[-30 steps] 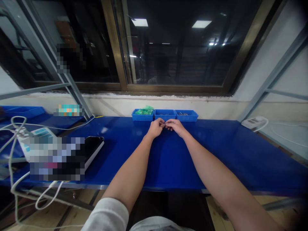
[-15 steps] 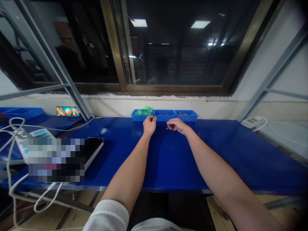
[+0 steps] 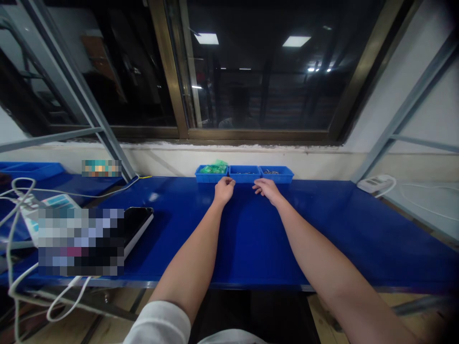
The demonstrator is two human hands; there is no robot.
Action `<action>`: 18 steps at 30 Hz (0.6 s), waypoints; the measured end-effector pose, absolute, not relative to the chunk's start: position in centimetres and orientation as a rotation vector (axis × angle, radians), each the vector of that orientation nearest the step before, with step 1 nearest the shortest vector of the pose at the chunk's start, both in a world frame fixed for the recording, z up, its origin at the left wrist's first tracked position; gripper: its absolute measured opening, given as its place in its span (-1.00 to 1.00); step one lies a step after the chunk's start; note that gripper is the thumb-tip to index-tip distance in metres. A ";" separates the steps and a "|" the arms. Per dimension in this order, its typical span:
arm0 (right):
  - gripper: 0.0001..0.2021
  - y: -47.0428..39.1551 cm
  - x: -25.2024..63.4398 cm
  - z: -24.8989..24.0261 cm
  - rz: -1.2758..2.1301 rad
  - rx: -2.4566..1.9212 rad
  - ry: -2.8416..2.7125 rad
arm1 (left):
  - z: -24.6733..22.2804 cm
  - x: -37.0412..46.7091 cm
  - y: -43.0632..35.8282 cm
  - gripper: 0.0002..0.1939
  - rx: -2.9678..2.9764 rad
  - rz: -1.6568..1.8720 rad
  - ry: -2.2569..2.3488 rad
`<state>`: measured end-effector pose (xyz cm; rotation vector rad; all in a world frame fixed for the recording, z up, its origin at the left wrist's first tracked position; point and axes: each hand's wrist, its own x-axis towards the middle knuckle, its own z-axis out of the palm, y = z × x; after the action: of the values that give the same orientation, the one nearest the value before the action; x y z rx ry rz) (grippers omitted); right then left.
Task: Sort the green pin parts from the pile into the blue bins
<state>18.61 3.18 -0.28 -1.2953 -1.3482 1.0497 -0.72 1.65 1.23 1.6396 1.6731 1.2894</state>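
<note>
Just in front of a row of blue bins, my left hand (image 3: 224, 190) is closed in a pinch; whatever lies between its fingertips is too small to make out. To its right, my right hand (image 3: 268, 189) has its fingers slightly apart and loosely bent, with nothing visible in them. Crumpled green plastic (image 3: 214, 167) fills the left bin (image 3: 211, 178). A few thin metal pieces show in the middle bin (image 3: 245, 177), and small metal parts (image 3: 270, 172) lie in the right bin (image 3: 283, 178).
A dark device with a white side (image 3: 143, 220) lies on the blue table (image 3: 251, 248) at left, among white cables (image 3: 12, 248). A white power strip (image 3: 376, 183) sits at the right. Grey frame posts (image 3: 380, 124) flank the table before the window and wall.
The thin light piece that stuck out of my right hand no longer shows, and that hand's fingers have loosened. My left hand stays pinched in nearly the same place.
</note>
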 end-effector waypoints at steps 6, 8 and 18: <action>-0.86 2.9 18.0 -0.7 0.958 -1.274 -1.480 | 0.7 -0.3 1.2 -0.72 1.812 1.129 1.672; -0.85 3.0 18.1 -1.1 0.957 -1.254 -1.483 | 0.4 -0.2 1.2 -0.70 1.844 1.095 1.664; -0.81 -0.5 15.8 2.5 0.709 -1.142 -1.808 | -0.5 -0.4 1.0 -0.78 1.847 1.135 1.595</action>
<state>15.79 -0.54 2.45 -1.1417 -1.8079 0.7087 -0.39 0.98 -0.47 1.8475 1.5953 1.1349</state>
